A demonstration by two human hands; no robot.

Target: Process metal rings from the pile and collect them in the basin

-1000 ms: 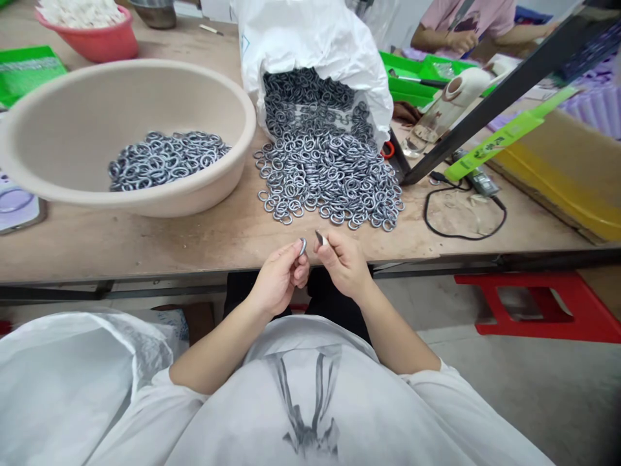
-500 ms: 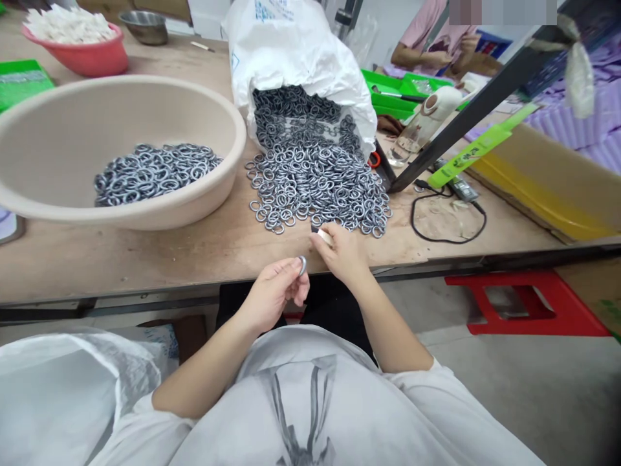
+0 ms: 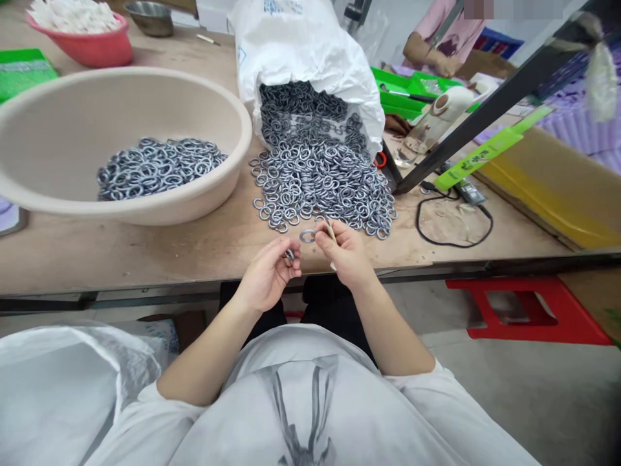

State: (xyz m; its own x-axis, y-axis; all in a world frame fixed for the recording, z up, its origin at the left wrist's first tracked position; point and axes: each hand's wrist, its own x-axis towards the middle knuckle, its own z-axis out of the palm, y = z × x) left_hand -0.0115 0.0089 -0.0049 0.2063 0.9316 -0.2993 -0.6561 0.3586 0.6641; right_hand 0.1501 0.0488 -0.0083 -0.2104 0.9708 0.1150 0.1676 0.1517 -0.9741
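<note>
My left hand (image 3: 270, 274) is over the table's front edge, fingers curled round a grey metal ring (image 3: 290, 254). To its right, my right hand (image 3: 347, 254) grips a slim pale-handled tool (image 3: 331, 232); its working tip is hard to make out. Another ring (image 3: 307, 235) is by the right fingertips, and I cannot tell whether they pinch it or it lies on the wood. Just beyond both hands spreads a pile of grey rings (image 3: 330, 181), spilling from the mouth of a white sack (image 3: 310, 52). A beige basin (image 3: 213, 200) at the left holds more rings (image 3: 160, 168).
A dark metal post (image 3: 451, 142) slants up at the right, with a black cable (image 3: 453, 246) beside it. Farther back are a bottle (image 3: 431, 123), green trays (image 3: 398, 100) and a person in pink (image 3: 436, 52). A red stool (image 3: 533, 304) is below the table's right side.
My left hand has risen slightly, and its ring now sits deeper between the fingers. In my right hand the tool has turned more upright, and a ring now shows by its fingertips.
</note>
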